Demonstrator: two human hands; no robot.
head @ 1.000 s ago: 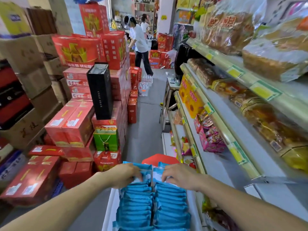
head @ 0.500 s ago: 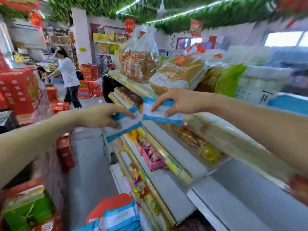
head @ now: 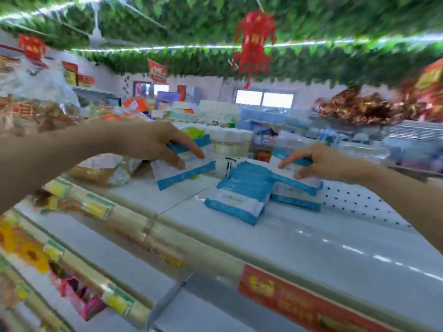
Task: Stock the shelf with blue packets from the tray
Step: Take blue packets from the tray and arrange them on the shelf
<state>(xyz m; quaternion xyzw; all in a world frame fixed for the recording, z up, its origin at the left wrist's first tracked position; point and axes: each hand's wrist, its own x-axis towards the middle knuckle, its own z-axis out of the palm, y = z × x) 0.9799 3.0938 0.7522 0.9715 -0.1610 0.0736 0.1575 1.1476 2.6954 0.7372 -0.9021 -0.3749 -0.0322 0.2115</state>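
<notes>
Head view, left-hand risk: the left hand (head: 153, 144) pinches a flat blue-and-white plastic packet (head: 185, 165) near its top, fingers over the face and thumb behind. The packet hangs tilted in the air above the white metal shelf (head: 311, 248). I judge that so light a hold on slick film could let it slip and fall short of the row.

Head view, right-hand risk: the right hand (head: 318, 161) grips a second blue-and-white packet (head: 291, 167) by its upper edge, right on top of the low rear pile of packets (head: 297, 196) that stands against the perforated white back panel (head: 359, 200). Set down off centre, it could push that pile askew.

Head view, leaning group: the slanted front packets (head: 239, 191) lean against the rear pile. A nudge from either hand would likely tip them forward toward the shelf edge.

Head view, neighbours: clear bags of bread (head: 103, 168) lie just left of the gap, so a wide swing could knock them.

Head view, packet look: flat, soft pouches with a white middle and blue bands at top and bottom. The print is too blurred to read.

Head view, packet place: one is in each hand and the rest are on the top shelf. The tray is not in view.
</notes>
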